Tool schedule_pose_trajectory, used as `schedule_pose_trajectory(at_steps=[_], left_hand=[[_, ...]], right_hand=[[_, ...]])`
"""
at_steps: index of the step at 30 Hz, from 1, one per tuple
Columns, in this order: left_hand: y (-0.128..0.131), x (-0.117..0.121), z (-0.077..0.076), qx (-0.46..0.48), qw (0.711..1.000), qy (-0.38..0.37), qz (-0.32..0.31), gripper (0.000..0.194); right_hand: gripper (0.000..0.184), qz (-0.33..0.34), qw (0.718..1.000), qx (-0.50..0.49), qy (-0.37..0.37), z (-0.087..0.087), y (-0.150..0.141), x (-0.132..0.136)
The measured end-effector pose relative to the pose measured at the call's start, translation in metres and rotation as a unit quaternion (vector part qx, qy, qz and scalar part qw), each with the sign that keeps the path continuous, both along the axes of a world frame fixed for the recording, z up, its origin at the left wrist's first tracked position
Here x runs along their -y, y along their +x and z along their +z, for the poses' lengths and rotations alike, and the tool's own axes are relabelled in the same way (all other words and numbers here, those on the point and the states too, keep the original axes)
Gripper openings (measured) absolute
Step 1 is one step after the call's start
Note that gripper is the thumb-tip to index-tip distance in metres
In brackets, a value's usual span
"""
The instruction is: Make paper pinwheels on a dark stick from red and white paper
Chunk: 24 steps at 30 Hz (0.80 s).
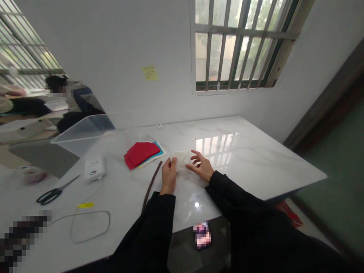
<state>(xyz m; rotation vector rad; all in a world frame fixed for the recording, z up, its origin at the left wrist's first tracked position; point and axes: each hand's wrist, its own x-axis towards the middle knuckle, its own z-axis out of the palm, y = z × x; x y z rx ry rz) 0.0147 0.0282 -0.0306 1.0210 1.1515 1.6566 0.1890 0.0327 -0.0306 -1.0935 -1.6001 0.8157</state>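
My left hand (pixel 169 176) is closed on the left edge of a thin off-white sheet (pixel 183 159), with the thumb on top. I cannot make out whether it is cloth, paper or plastic. My right hand (pixel 202 167) is at the sheet's right side, fingers apart and slightly curved; its thumb tip is close to the sheet, and I cannot tell if they touch. Left of my left hand lies a dark brown strip (pixel 152 182). Beyond it is a loose stack of red sheets (pixel 143 153) with blue (pixel 157 147) and cream pieces showing underneath.
The white marble-patterned table (pixel 256 159) meets the wall. Leftward are a white device (pixel 94 168) with a looped cable (pixel 109 220), black-handled scissors (pixel 49 196) and a clear plastic bin (pixel 85 131). A person (pixel 76 98) sits beyond the bin. A yellow note (pixel 149 73) is on the wall.
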Motion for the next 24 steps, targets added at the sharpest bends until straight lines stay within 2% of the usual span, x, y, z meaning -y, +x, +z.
schedule_pose_trajectory(at_steps=[1,2,5,7,11,12,13,15,17,18,20,24], left_hand=[[0.000,0.000,0.001,-0.007,1.000,0.002,-0.009,0.052],[0.000,0.000,0.001,-0.019,1.000,0.004,-0.016,0.053],[0.001,0.001,0.004,-0.049,0.998,0.019,-0.040,0.051],[0.003,0.004,0.006,-0.067,0.996,0.022,-0.049,0.051],[0.006,0.006,0.009,-0.122,0.992,0.015,-0.030,0.080],[0.006,0.006,0.008,-0.130,0.991,0.016,-0.020,0.083],[0.006,0.005,0.007,-0.131,0.991,0.016,-0.010,0.079],[0.003,0.001,0.004,-0.121,0.993,0.014,0.013,0.060],[0.000,-0.002,0.001,-0.100,0.994,0.014,0.033,0.038],[-0.001,-0.003,0.000,-0.089,0.995,0.015,0.038,0.033],[-0.002,-0.005,-0.002,-0.069,0.997,0.017,0.043,0.035],[-0.002,-0.007,-0.004,-0.036,0.998,0.015,0.055,0.040]], right_hand=[[0.088,-0.003,1.000,0.013,0.005,0.001,-0.006,0.004],[0.088,-0.011,1.000,0.024,0.006,0.002,-0.010,0.006],[0.055,-0.080,0.996,0.029,-0.018,0.004,-0.011,0.002],[0.044,-0.124,0.992,0.015,-0.034,0.003,-0.008,-0.004],[0.041,-0.147,0.985,-0.061,-0.062,0.000,-0.004,-0.008],[0.043,-0.148,0.984,-0.078,-0.068,-0.001,-0.005,-0.008],[0.045,-0.147,0.983,-0.089,-0.069,-0.002,-0.005,-0.007],[0.046,-0.148,0.984,-0.087,-0.055,-0.002,-0.005,-0.006],[0.037,-0.143,0.987,-0.062,-0.024,0.000,-0.005,-0.004],[0.031,-0.138,0.989,-0.051,-0.005,0.001,-0.004,-0.004],[0.020,-0.127,0.991,-0.039,0.034,0.002,-0.003,-0.003],[0.017,-0.129,0.989,-0.022,0.073,0.005,0.000,-0.003]])
